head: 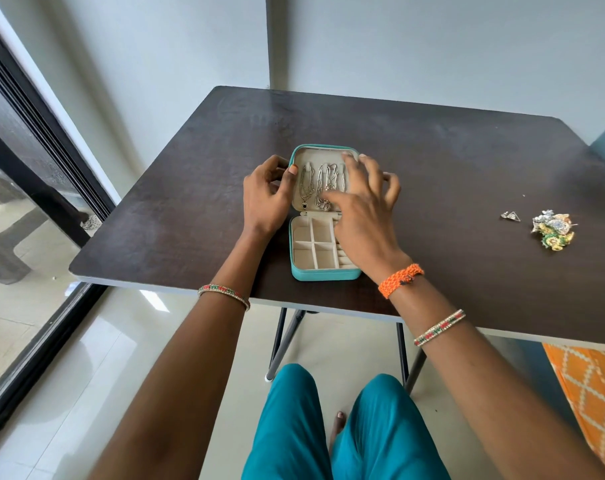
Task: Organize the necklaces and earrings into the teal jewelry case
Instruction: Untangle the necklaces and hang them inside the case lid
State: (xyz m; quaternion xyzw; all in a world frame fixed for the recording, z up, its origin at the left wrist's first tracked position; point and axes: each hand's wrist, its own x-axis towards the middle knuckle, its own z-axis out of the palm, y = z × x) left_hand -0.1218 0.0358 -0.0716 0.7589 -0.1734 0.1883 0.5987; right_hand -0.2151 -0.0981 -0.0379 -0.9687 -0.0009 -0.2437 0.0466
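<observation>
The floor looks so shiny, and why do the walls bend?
Head view: daylight glares off the glossy pale floor tiles; the wide-angle lens bows the black door frame and dark wooden table edges; the right hand fingertips are slightly motion-blurred.

I see the open teal jewelry case mid dark worktop, silver chain necklaces in its lid, heaped earrings at three o'clock.

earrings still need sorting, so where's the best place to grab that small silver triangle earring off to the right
Pinch the silver triangle earring from above, thumb and forefinger across its raised frame. It lies flat on the table, apart from the colourful earring pile, so the right hand could probably reach it cleanly.
</observation>
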